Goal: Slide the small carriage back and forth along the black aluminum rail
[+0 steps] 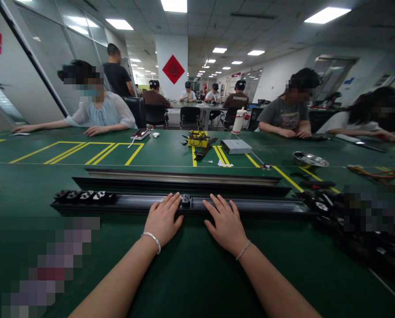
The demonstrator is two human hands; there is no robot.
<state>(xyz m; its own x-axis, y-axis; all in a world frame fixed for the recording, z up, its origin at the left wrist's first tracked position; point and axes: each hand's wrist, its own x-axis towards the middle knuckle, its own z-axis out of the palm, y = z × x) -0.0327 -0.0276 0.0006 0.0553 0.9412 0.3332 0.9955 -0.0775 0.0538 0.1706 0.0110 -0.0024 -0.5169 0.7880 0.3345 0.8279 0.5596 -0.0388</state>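
Observation:
A long black metal channel (250,206) lies crosswise on the table in front of me. My left hand (164,218) rests on it with fingers stretched out, its fingertips beside a small black socket module (185,200) seated in the channel. On the other side of that module my right hand (225,223) lies with fingers spread over the channel. Several similar black socket modules (87,195) sit in a row at the channel's left end. Two more long black profiles (184,180) lie just behind it.
The green table (118,251) carries yellow marking lines. A heap of black parts (330,207) sits at the right. Farther back are a yellow basket of cables (198,138), a grey box (236,146) and a metal bowl (310,159). Other people sit across the table.

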